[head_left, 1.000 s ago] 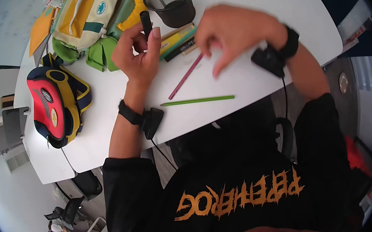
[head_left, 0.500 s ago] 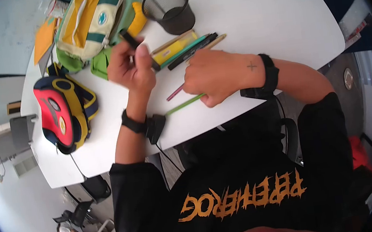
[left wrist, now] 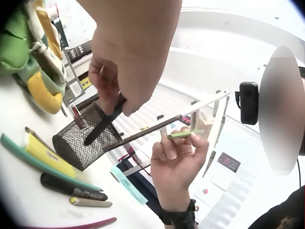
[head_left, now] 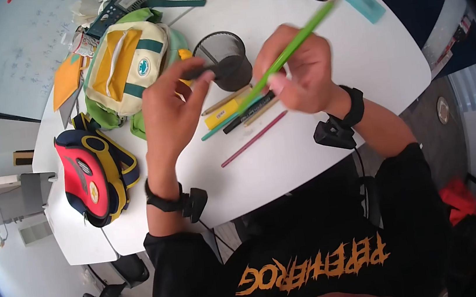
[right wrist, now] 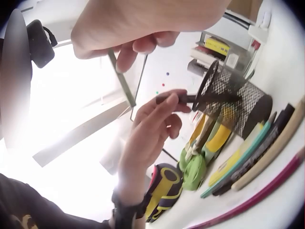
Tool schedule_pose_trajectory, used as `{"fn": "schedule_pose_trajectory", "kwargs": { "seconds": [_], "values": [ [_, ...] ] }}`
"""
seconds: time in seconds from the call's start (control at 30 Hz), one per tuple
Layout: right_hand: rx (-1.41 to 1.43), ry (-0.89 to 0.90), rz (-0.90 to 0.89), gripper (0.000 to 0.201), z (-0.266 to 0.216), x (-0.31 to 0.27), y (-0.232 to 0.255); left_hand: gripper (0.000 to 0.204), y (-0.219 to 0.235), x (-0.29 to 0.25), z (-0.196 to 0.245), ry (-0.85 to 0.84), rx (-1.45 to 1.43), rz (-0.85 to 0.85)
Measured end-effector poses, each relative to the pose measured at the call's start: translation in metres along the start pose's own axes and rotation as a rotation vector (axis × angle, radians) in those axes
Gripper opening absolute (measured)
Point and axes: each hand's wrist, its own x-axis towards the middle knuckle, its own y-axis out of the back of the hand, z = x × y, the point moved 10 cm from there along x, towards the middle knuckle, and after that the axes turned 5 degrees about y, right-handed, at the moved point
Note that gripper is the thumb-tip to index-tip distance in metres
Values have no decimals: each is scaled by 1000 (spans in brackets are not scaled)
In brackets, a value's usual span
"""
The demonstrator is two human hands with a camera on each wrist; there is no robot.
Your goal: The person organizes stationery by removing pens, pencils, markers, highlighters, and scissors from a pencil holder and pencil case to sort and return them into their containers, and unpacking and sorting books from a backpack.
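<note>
White surface (head_left: pixel 358 70), mid-frame: we note left fingers (head_left: pixel 177 71) pinching slim black pen (left wrist: pixel 105 125) at black mesh cup (head_left: pixel 236 81), right fingers (head_left: pixel 276 41) grasping long green pencil (head_left: pixel 296 42); likely loading, next needs aimed release.

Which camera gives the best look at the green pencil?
The head view: there the green pencil slants in one long line across the right hand, though slightly blurred. The left wrist view shows only a short piece in that hand; the right wrist view shows a stretch below the hand.
</note>
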Motion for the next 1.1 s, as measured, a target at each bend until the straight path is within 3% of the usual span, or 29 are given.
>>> {"fn": "schedule_pose_trajectory", "kwargs": {
  "seconds": [0.03, 0.07, 0.13, 0.23, 0.37, 0.6, 0.67, 0.77, 0.9, 0.97, 1.1],
  "values": [
    [-60, 45, 107, 11, -1, 2, 13, 39, -5, 1, 4, -38, 61, -95],
    [-62, 41, 95, 11, 2, 6, 16, 39, -1, 3, 6, -33, 51, -88],
    [-401, 162, 129, 10, -5, 12, 24, 43, 3, 1, 14, -46, 82, -116],
    [-548, 167, 34, 12, 9, 14, 19, 53, 13, -8, 25, -60, 173, -168],
    [-615, 123, -47, 15, 24, 12, 6, 49, 33, -16, 36, -112, 283, -191],
    [-726, 162, -82, 19, 24, 12, -1, 48, 64, -44, 87, -258, 259, -520],
    [-731, 182, -73, 18, 21, 16, 1, 53, 72, -50, 100, -344, 115, -672],
    [-772, 205, -82, 17, 18, 17, 0, 47, 94, -33, 102, -259, 180, -534],
    [-871, 209, -114, 14, 20, 15, -5, 35, 42, -48, 75, -256, 202, -543],
    [-882, 193, -113, 14, 21, 14, -7, 38, 4, -57, 57, -321, 319, -588],
    [-998, 115, -147, 14, 26, 13, -9, 36, -54, -61, 20, -278, 424, -605]
  ]
}}
